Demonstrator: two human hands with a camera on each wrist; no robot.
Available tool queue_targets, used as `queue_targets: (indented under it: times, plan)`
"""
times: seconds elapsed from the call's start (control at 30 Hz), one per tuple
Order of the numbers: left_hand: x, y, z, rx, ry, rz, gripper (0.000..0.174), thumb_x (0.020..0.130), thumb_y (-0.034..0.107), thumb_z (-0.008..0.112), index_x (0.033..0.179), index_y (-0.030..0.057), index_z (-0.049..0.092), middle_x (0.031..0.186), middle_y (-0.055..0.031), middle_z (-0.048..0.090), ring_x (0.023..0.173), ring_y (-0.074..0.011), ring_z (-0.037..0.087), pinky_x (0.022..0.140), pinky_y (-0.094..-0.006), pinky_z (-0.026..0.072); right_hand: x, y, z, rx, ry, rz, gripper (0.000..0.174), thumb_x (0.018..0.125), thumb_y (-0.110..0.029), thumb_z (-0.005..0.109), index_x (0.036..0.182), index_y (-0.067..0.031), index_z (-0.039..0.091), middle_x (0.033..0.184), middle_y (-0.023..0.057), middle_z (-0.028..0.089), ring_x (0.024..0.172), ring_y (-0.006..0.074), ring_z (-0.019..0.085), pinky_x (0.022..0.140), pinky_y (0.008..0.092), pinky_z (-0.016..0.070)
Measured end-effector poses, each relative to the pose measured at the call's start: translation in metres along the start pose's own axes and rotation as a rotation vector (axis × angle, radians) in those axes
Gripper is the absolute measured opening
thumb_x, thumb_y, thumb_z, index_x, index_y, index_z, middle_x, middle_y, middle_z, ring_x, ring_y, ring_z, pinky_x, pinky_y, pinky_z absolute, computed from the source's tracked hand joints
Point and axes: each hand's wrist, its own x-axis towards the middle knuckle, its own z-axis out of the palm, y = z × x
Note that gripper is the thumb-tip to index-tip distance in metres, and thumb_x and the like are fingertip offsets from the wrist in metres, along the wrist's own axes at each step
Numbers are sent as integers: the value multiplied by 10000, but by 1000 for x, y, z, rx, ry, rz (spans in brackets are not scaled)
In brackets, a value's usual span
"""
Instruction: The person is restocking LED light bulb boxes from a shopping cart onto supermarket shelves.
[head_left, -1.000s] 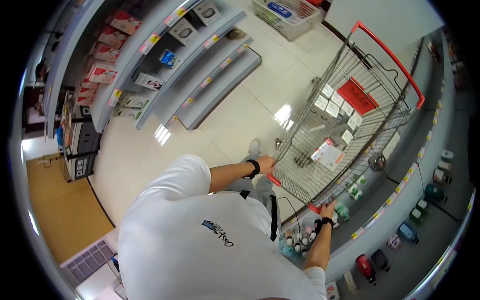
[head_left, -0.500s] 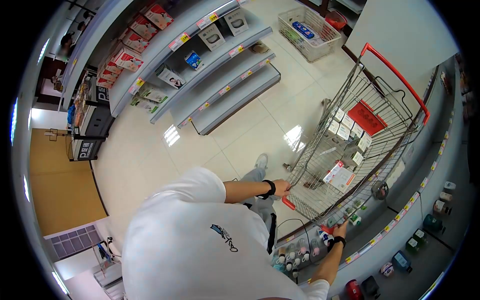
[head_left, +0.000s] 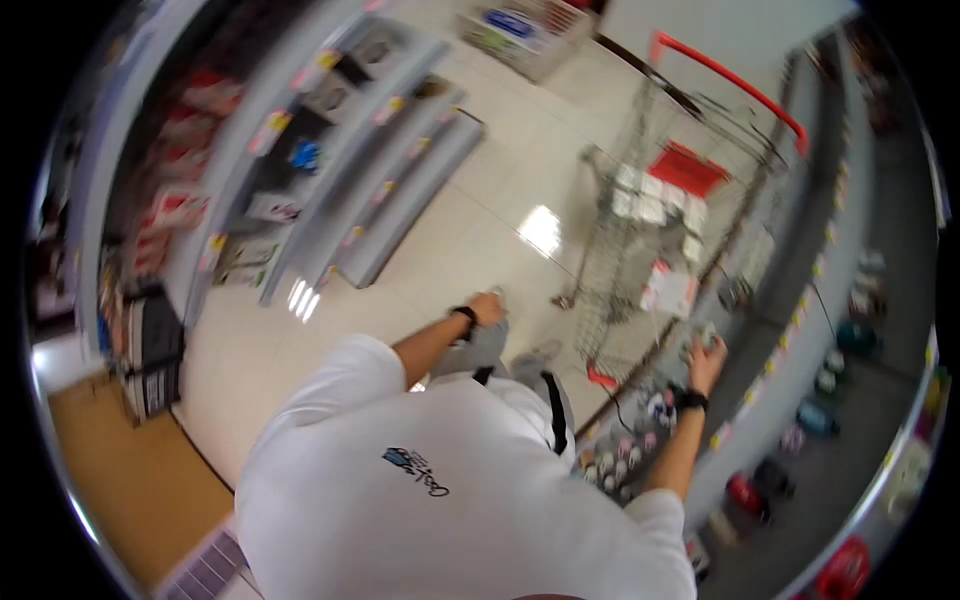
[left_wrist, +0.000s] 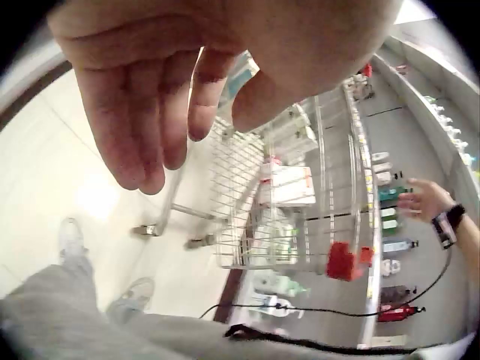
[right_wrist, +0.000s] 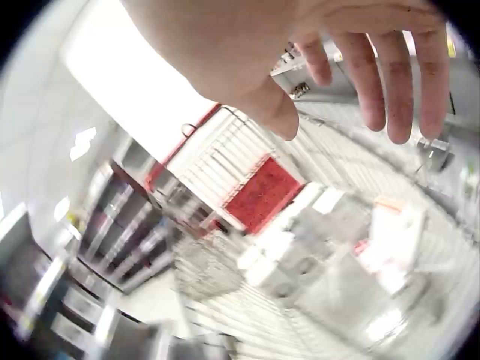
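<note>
A wire shopping cart [head_left: 607, 335] with red trim stands in front of the person. In its basket lie several small white boxes [head_left: 650, 205] and a white-and-orange box [head_left: 670, 290]. The left hand [head_left: 487, 308] hangs left of the cart, away from it and holding nothing; its fingers [left_wrist: 135, 127] extend loosely in the left wrist view. Over by the cart's right side is the right hand [head_left: 707, 362], raised beside the shelf with spread fingers [right_wrist: 397, 90] and nothing in its grasp. A red corner piece [head_left: 602, 377] of the cart lies between the two hands.
Along the right runs a grey shelf [head_left: 750, 380] with price tags and several bottles [head_left: 818, 418]. A tiered shelf [head_left: 400, 215] with boxed goods stands at left. A white plastic basket [head_left: 530, 50] sits on the tiled floor at the back. A black cable [left_wrist: 330, 311] hangs near the legs.
Both hands have let go of the cart's near end. The left hand moved left, the right hand forward and right along the cart's side. The head view has shifted and blurred.
</note>
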Motion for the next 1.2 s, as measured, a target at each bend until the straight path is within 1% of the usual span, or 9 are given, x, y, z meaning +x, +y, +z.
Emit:
queue_targets:
  times: [0.13, 0.23, 0.27, 0.37, 0.7, 0.77, 0.87, 0.97, 1.2]
  plan:
    - [-31, -104, -25, 220, 2, -178, 225, 809, 286, 590, 777, 86, 687, 885, -145, 694, 801, -298, 663, 757, -414, 533, -33, -86, 34, 520, -317, 288, 527, 879, -184, 646, 1317, -134, 358, 984, 73, 623, 851, 155, 627, 670, 325, 529]
    - [-51, -160, -53, 19, -12, -309, 219, 834, 211, 590, 823, -1, 648, 695, -119, 663, 564, -194, 657, 484, -320, 534, -30, -121, 79, 638, -397, 274, 523, 853, -196, 685, 1270, -100, 384, 948, 90, 594, 818, 170, 615, 612, 319, 515]
    - [-59, -131, -87, -185, -21, -601, 215, 833, 204, 585, 827, -5, 637, 712, -115, 669, 561, -182, 651, 485, -319, 534, -24, -133, 94, 623, -381, 323, 520, 847, -205, 692, 1257, -101, 391, 960, 100, 589, 806, 178, 615, 596, 320, 516]
    - [-71, -115, -134, -329, -17, -723, 239, 849, 229, 559, 865, -2, 620, 744, -107, 661, 610, -189, 663, 516, -316, 540, 32, -147, 140, 725, -385, 417, 499, 844, -188, 682, 1243, -104, 394, 974, 100, 587, 803, 186, 616, 591, 322, 518]
    - [-73, -101, -141, -424, 93, -673, 247, 838, 245, 577, 899, 13, 637, 718, -107, 677, 623, -186, 677, 559, -306, 532, 222, -110, 201, 731, -168, 656, 545, 789, -225, 710, 1200, -64, 390, 997, 157, 551, 728, 265, 607, 504, 415, 540]
    - [-69, -98, -149, -442, 69, -778, 251, 837, 245, 577, 904, 11, 638, 733, -109, 678, 630, -188, 682, 555, -308, 538, 255, -94, 227, 658, -253, 703, 565, 788, -252, 706, 1224, -68, 398, 995, 152, 564, 728, 264, 610, 514, 419, 544]
    - [-55, -84, -164, -479, 19, -893, 237, 850, 235, 591, 920, 13, 635, 753, -103, 679, 656, -184, 684, 553, -302, 551, 277, -78, 252, -81, -195, 396, 625, 700, -283, 760, 1185, 4, 489, 1084, 240, 617, 1018, 385, 601, 841, 422, 513]
    - [-38, -69, -179, -516, 15, -942, 231, 860, 225, 587, 938, 12, 628, 780, -103, 678, 668, -180, 685, 554, -299, 552, 285, -70, 263, -304, -337, 115, 694, 700, -335, 754, 1274, -75, 463, 1136, 265, 599, 987, 427, 606, 868, 469, 495]
    - [0, -35, -196, -649, 48, -926, 234, 881, 220, 579, 981, 12, 614, 827, -105, 672, 699, -178, 678, 569, -299, 547, 273, -80, 290, -621, -580, 113, 708, 755, -270, 683, 1375, -258, 343, 1295, 278, 413, 1221, 444, 428, 952, 501, 451]
